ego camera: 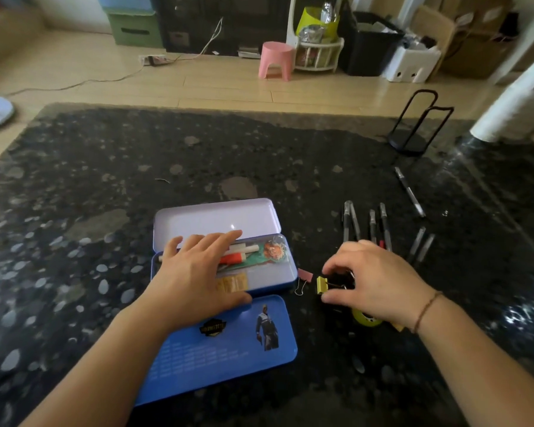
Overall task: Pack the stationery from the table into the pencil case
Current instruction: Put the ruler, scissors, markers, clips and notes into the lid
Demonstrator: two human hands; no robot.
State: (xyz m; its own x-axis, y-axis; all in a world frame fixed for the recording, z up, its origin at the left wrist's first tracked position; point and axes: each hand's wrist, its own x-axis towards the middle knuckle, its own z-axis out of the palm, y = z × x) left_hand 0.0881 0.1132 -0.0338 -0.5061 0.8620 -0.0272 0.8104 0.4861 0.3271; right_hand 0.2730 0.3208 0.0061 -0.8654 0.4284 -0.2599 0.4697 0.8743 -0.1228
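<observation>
Head view. Pencil case (259,274) sits open at centre of the dark worktop (105,195), long axis running 9 to 3 o'clock, one lid (213,218) folded back toward 12, a second blue lid (228,349) lying flat toward 6. Left hand (195,269) rests flat across the tray, fingers spread. Right hand (373,278), at 3 o'clock of the case, pinches a yellow binder clip (322,285), clip body pointing toward 9. One pink clip (304,277) just beside it. Seven pens (383,226) counted (some blurred), mostly pointing toward 12.

Glossy painted metal pencil case (219,359) on a polished, speckled stone table (105,186).
</observation>
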